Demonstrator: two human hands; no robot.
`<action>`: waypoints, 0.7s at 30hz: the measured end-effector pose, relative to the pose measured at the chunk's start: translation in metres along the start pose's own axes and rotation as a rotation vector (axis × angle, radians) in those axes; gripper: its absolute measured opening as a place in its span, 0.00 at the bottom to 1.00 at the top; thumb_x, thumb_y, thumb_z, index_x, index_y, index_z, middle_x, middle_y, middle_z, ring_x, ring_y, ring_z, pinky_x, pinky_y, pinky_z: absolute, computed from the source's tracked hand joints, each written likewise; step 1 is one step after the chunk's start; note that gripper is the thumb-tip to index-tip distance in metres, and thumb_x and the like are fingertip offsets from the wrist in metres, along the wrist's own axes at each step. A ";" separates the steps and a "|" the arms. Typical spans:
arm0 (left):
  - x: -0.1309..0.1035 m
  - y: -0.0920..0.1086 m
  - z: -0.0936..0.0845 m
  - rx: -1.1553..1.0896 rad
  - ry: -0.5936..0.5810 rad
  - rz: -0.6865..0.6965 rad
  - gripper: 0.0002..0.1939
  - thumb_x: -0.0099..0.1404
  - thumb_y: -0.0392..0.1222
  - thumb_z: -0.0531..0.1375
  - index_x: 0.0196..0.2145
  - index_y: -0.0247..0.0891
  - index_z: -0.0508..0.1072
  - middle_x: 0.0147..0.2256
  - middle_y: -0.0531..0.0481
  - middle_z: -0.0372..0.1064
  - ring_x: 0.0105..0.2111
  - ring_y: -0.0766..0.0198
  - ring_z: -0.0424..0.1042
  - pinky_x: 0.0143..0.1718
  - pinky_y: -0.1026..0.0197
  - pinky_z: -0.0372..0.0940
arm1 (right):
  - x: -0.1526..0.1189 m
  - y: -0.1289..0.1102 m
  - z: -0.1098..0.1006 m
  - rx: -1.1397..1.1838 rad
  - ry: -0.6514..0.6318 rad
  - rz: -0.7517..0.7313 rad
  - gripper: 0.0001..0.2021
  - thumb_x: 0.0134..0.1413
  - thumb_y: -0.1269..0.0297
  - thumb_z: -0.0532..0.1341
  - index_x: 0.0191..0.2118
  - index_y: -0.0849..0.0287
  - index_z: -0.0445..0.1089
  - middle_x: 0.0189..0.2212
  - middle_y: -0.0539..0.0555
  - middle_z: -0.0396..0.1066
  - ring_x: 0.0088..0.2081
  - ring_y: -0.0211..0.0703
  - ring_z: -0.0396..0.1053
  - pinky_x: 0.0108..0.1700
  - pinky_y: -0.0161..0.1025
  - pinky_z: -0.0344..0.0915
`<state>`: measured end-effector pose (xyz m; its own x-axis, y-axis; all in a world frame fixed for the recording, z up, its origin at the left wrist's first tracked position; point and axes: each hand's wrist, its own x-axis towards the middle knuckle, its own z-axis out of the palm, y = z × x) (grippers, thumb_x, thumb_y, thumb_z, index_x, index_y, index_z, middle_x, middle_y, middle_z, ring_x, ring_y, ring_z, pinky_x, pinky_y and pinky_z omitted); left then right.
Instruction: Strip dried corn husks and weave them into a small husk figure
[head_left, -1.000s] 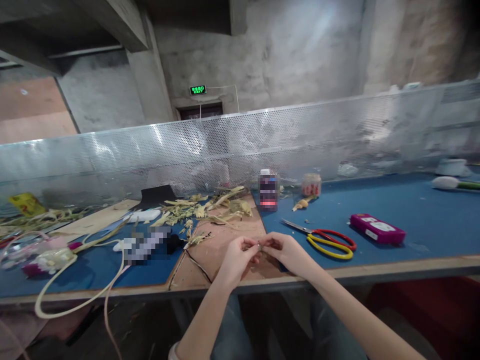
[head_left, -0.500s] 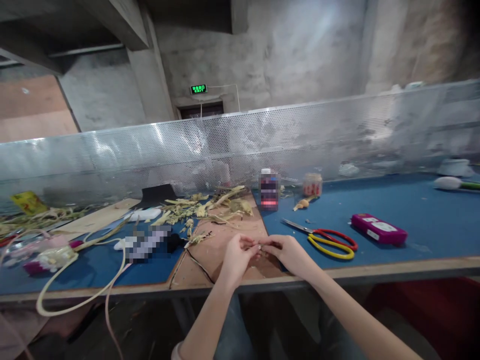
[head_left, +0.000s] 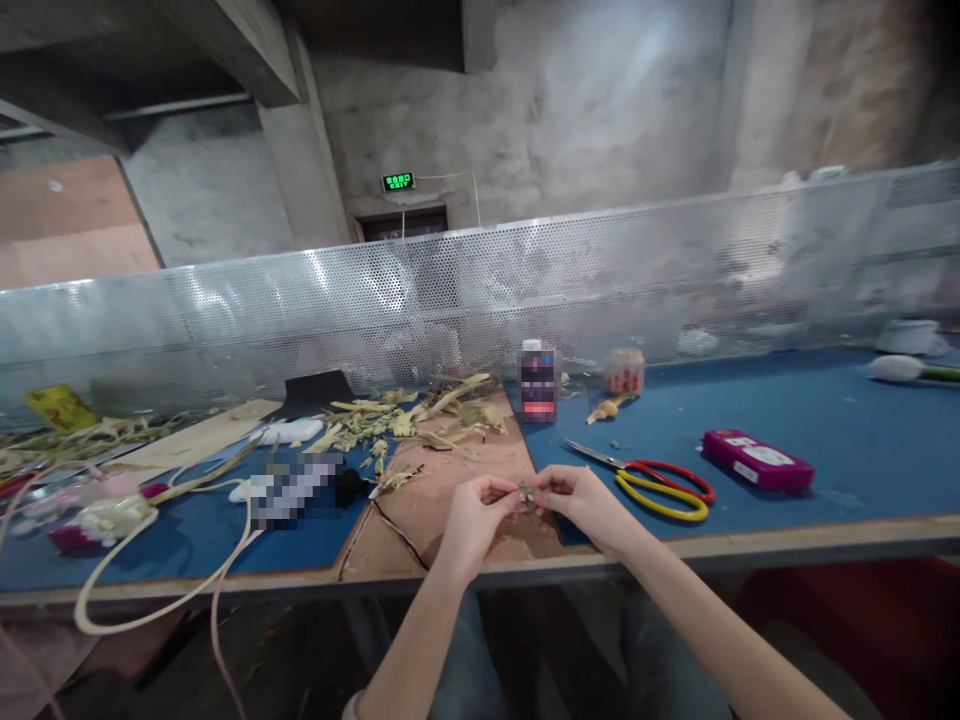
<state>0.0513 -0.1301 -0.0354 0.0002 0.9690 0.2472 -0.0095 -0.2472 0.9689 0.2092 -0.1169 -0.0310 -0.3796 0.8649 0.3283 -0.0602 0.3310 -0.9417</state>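
Note:
Both hands meet above the front of a brown board (head_left: 442,500). My left hand (head_left: 478,512) is closed in a pinch, thumb against fingers. Facing it, my right hand (head_left: 576,502) pinches as well. Between the two sets of fingertips is a small greenish scrap (head_left: 527,494), too small to name. It looks like a bit of plant, held from both sides. Right of the hands lie scissors (head_left: 637,480) with one red and one yellow handle loop, blades toward the back left. Dried yellow-green strips (head_left: 457,410) are scattered on the board behind the hands.
A purple pack (head_left: 757,460) sits at the right, and a bottle (head_left: 537,380) and a clear jar with red markings (head_left: 625,372) stand behind. A pale cord (head_left: 94,600) loops over the front edge at left. A perforated metal screen (head_left: 420,285) borders the back.
The fingertips have moved slightly apart, and more of the small greenish scrap shows between them. Both hands stay over the board, and the things on the table have not moved.

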 end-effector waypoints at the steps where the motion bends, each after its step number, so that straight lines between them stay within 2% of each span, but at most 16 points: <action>1: 0.000 -0.001 0.000 0.007 -0.003 0.011 0.10 0.47 0.40 0.65 0.26 0.31 0.72 0.22 0.48 0.71 0.23 0.67 0.69 0.26 0.66 0.63 | 0.000 -0.001 0.000 0.008 0.008 0.008 0.13 0.40 0.57 0.64 0.30 0.63 0.72 0.27 0.53 0.73 0.28 0.39 0.68 0.34 0.36 0.64; 10: -0.001 0.000 0.002 0.129 0.033 0.069 0.08 0.48 0.40 0.64 0.26 0.32 0.73 0.25 0.47 0.73 0.27 0.63 0.72 0.29 0.65 0.65 | 0.001 -0.001 -0.001 0.064 0.059 0.064 0.13 0.38 0.59 0.66 0.30 0.64 0.73 0.25 0.53 0.73 0.28 0.38 0.68 0.34 0.36 0.63; 17: -0.002 -0.006 0.004 0.277 0.083 0.167 0.02 0.49 0.34 0.61 0.24 0.35 0.73 0.25 0.48 0.74 0.28 0.61 0.73 0.31 0.63 0.66 | 0.004 0.002 -0.003 0.138 0.039 0.151 0.16 0.33 0.60 0.68 0.32 0.64 0.73 0.28 0.54 0.74 0.31 0.39 0.70 0.38 0.37 0.64; 21: -0.003 -0.006 0.004 0.358 0.094 0.199 0.03 0.50 0.33 0.60 0.25 0.36 0.73 0.25 0.48 0.73 0.27 0.62 0.73 0.30 0.63 0.66 | 0.004 0.002 -0.003 0.159 0.000 0.153 0.16 0.32 0.60 0.68 0.30 0.64 0.73 0.27 0.54 0.74 0.30 0.39 0.70 0.39 0.38 0.66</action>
<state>0.0554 -0.1317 -0.0421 -0.0575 0.8941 0.4441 0.3483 -0.3989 0.8482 0.2104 -0.1117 -0.0315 -0.3955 0.9006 0.1803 -0.1461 0.1321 -0.9804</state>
